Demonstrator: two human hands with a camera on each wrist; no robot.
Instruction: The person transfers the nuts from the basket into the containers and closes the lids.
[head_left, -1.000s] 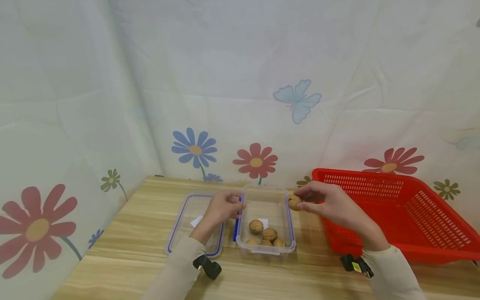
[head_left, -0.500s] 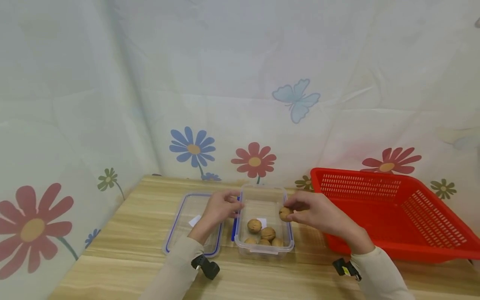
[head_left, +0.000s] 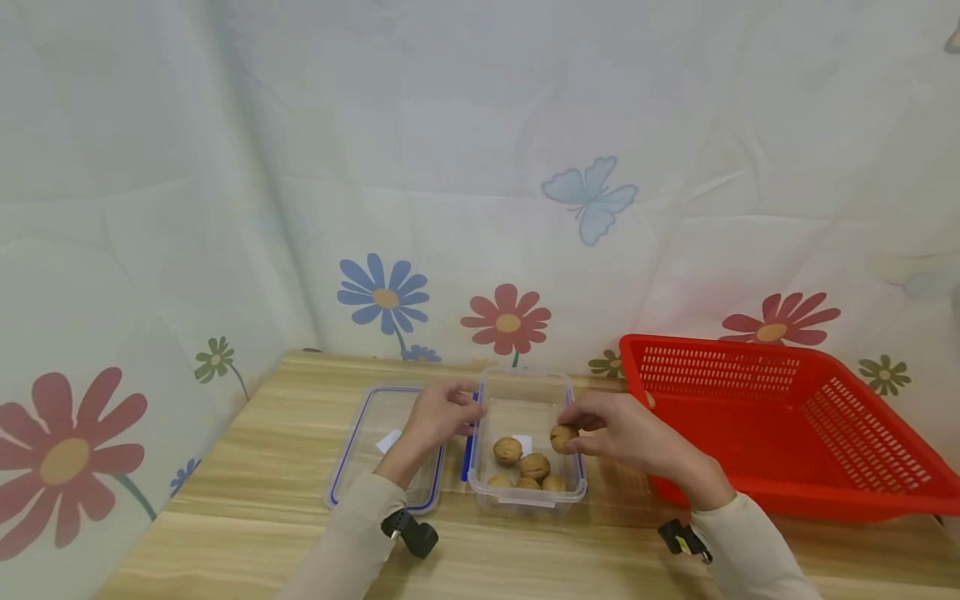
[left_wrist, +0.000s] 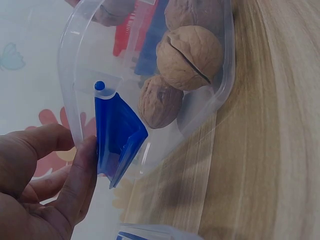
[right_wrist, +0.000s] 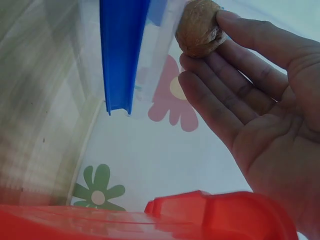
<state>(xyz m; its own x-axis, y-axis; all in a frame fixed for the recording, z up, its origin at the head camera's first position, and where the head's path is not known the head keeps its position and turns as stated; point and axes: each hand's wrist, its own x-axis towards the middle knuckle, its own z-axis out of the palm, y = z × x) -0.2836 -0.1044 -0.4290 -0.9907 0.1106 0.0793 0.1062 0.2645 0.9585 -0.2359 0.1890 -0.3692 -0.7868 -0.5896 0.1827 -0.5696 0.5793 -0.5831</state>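
Observation:
A clear plastic food container (head_left: 491, 492) with blue side latches stands lidless in the middle of the table. Several walnuts (head_left: 535, 467) lie at its near end. At its left side, my left hand (head_left: 441, 414) holds the wall between thumb and fingers; in the left wrist view the fingers lie against the rim beside a hanging blue latch (left_wrist: 117, 132). My right hand (head_left: 618, 429) pinches another walnut (head_left: 562, 438) by thumb and fingertips, over the right part of the container. In the right wrist view that walnut (right_wrist: 199, 27) sits at the fingertips, palm facing the camera.
The clear lid (head_left: 352, 475) with a blue seal lies left of the container, partly behind the left forearm. A red slotted basket (head_left: 738, 450) stands at the right, close to the right hand. A flower-printed curtain (head_left: 450, 208) rises behind the wooden table (head_left: 247, 467).
My right hand has carried its walnut leftward and down, from outside the container's right rim to over its inside. My left hand has stayed at the left wall.

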